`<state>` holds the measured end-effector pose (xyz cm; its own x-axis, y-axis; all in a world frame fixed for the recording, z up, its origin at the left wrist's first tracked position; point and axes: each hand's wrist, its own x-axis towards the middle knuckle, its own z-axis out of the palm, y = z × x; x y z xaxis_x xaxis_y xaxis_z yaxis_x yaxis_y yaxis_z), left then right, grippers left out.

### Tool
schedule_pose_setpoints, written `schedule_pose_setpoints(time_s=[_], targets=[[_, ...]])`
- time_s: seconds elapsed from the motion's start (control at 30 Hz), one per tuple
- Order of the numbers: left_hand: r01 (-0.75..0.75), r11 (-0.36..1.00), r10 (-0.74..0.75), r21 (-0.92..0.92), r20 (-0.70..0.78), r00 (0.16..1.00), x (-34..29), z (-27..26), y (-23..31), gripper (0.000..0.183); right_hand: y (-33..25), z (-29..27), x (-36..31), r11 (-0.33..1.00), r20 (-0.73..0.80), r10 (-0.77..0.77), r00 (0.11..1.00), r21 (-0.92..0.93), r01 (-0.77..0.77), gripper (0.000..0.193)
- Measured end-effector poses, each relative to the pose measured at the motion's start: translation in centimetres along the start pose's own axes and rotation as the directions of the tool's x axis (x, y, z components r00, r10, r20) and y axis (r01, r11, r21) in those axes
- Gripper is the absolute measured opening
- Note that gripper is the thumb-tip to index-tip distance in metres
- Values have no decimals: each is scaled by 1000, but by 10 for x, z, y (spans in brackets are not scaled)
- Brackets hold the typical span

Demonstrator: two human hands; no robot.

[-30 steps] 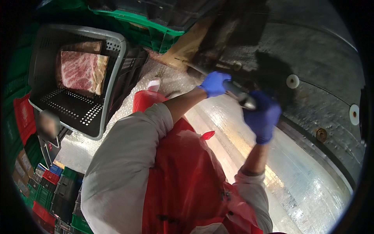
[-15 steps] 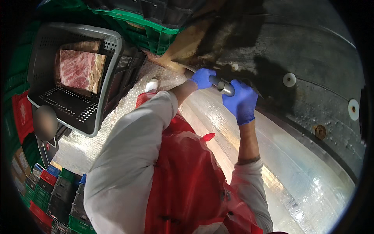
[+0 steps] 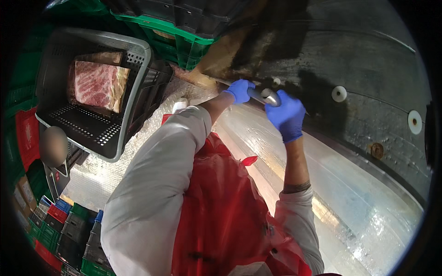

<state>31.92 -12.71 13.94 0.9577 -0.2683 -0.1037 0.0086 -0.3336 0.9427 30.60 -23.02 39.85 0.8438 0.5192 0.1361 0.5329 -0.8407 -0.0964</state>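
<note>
Both my hands wear blue gloves and are close together in front of me, near the dark metal wall. My left hand (image 3: 240, 91) is closed round a dark grey bar (image 3: 256, 94) that sticks out to its right. My right hand (image 3: 287, 117) grips a shiny metal tube (image 3: 270, 98), its round end showing toward my left hand. Bar and tube meet or overlap between the hands; I cannot tell whether they are one piece. The parts inside my fists are hidden.
At left, a tilted black crate (image 3: 134, 92) with a grey rim holds slabs of raw meat (image 3: 99, 83). Green crates (image 3: 184, 34) stand behind; more coloured stacked crates (image 3: 69, 230) are lower left. A dark wall with white round discs (image 3: 339, 94) rises at right above a pale wet surface (image 3: 363, 207).
The tube in my right hand has turned and shifted slightly up and right, its bright end now tilted differently against the bar. My left hand has hardly moved.
</note>
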Motion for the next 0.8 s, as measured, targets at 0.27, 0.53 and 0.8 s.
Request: schedule_pose_setpoints(time_s=[0.27, 0.53, 0.8], targets=[[-43, 999, 43, 1, -132, 990, -9, -34, 74, 31, -8, -83, 22, 997, -30, -30, 999, 71, 32, 23], [25, 999, -31, -44, -137, 990, -13, 2, -4, 36, -11, -20, 16, 996, -39, -69, 997, 47, 71, 16], [-17, 965, -21, -261, -142, 990, -28, 25, -33, 23, -15, 14, -8, 996, 84, -88, 993, -2, 88, 15]])
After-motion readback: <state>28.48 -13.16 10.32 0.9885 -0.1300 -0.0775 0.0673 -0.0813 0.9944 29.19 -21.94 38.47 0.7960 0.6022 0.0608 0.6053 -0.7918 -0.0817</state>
